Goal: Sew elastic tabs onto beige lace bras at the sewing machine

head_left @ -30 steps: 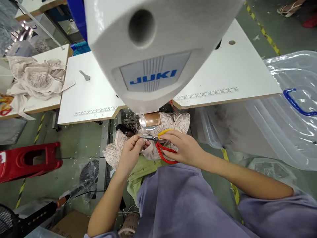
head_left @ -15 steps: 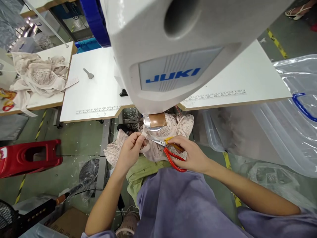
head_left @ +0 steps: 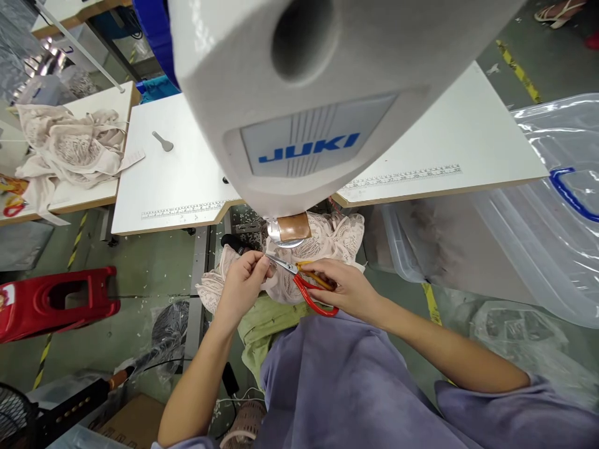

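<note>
A pale pink lace bra lies under the head of a white JUKI sewing machine, its cups spreading to both sides. My left hand is closed, pinching an edge of the bra between thumb and fingers. In my right hand are scissors with one red and one yellow handle. Their blades point left, with the tips right at my left fingertips and the fabric there. The exact bit of fabric between the tips is too small to make out.
White table sections with printed rulers flank the machine. More beige lace garments are heaped on the left table. A red stool stands on the floor at left, and clear plastic bins are at right. A fan sits lower left.
The scissors have moved left, and their blades have come closer together at my left fingertips. My left hand still pinches the bra. The whole view has shifted slightly.
</note>
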`<action>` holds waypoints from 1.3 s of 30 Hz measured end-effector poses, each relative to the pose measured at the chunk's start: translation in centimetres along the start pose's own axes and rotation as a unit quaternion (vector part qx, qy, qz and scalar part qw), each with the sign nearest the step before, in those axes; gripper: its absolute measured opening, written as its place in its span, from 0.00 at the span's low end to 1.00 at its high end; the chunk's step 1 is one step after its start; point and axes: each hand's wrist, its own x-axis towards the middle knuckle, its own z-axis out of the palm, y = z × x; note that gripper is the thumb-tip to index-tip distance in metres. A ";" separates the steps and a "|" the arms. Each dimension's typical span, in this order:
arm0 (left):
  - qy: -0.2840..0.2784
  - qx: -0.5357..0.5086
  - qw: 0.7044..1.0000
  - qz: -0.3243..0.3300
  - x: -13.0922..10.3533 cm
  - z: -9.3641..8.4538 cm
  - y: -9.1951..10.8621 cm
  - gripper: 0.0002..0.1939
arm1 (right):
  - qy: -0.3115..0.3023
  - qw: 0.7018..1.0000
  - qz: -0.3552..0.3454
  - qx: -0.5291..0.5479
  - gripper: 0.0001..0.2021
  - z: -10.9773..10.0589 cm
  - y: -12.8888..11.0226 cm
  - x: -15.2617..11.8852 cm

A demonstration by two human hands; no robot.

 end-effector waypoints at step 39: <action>-0.062 0.094 0.993 0.022 2.1 -2.7 0.6 0.14 | 0.122 0.909 0.183 -0.354 0.22 -19.6 8.2 10.0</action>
